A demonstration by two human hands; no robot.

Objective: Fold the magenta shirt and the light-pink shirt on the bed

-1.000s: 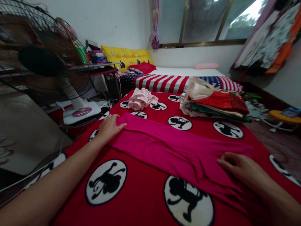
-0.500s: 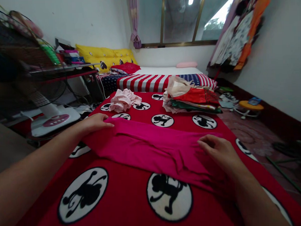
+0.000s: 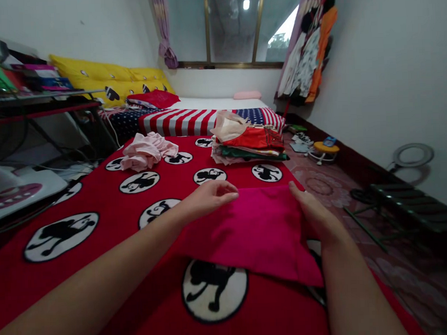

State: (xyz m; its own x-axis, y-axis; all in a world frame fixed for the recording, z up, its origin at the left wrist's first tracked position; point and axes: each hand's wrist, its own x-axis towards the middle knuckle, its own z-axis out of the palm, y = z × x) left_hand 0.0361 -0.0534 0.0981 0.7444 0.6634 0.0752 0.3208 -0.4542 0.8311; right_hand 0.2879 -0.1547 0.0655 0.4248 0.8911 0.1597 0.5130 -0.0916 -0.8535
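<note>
A magenta garment (image 3: 247, 230), doubled into a rough rectangle, lies over the red bed cover (image 3: 147, 282) in front of me. At its far left corner, my left hand (image 3: 212, 199) pinches the upper edge between thumb and fingers. My right hand (image 3: 315, 208) grips the far right corner, thumb on the near side and the other fingers mostly hidden. The garment's near edge slopes down to the right. What exact kind of garment it is cannot be made out.
Beyond the garment stand a stack of folded clothes (image 3: 248, 144) and a crumpled pale pink cloth (image 3: 147, 150). A fan base (image 3: 22, 191) is at left, below a cluttered table (image 3: 41, 108). On the right floor are a yellow stool (image 3: 325, 147) and a dark slatted rack (image 3: 415, 207).
My left hand has swung right with its end of the magenta garment, bringing it near my right hand. The garment is now roughly half as long. The view has turned right.
</note>
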